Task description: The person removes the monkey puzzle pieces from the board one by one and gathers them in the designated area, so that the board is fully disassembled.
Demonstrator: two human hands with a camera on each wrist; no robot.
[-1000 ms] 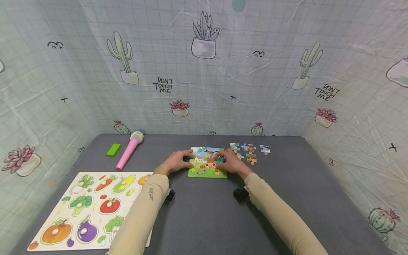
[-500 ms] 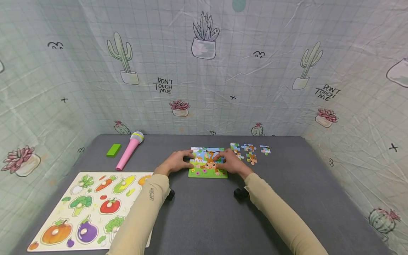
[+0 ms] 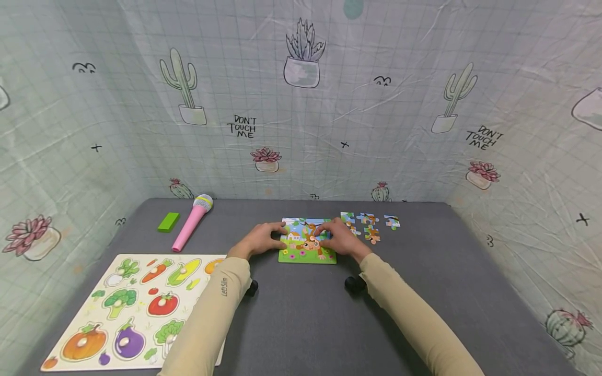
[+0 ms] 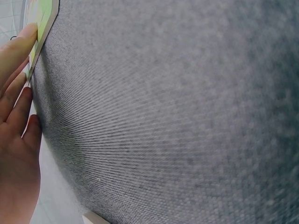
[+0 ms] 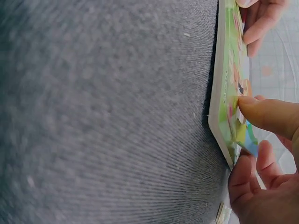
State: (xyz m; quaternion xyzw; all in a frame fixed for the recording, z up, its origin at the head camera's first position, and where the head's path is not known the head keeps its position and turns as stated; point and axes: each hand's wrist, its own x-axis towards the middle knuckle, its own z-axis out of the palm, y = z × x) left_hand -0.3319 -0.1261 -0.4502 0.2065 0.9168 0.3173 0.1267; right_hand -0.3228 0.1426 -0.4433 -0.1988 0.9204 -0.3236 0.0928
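Note:
A monkey jigsaw puzzle board [image 3: 301, 256] with a green lower edge lies mid-table in the head view. My left hand [image 3: 260, 238] rests at its left edge, thumb and index finger touching the picture, the other fingers beside the edge. Over the board's right side, my right hand [image 3: 345, 240] pinches a jigsaw piece. In the right wrist view this jigsaw piece [image 5: 249, 141], blue, green and yellow, stands tilted above the board's corner, partly hidden by thumb and fingers. The left wrist view shows the left thumb [image 4: 29, 35] on the board's face.
Several loose jigsaw pieces [image 3: 371, 233] lie right of the board. At the left are a pink toy microphone [image 3: 190, 227], a green block [image 3: 169, 222] and a vegetable peg puzzle [image 3: 141, 326], partly covered by the left sleeve. A cactus-print cloth [image 3: 329, 115] stands behind the table.
The head view has shifted very slightly. Both hands and the board stay in place, with no clear movement.

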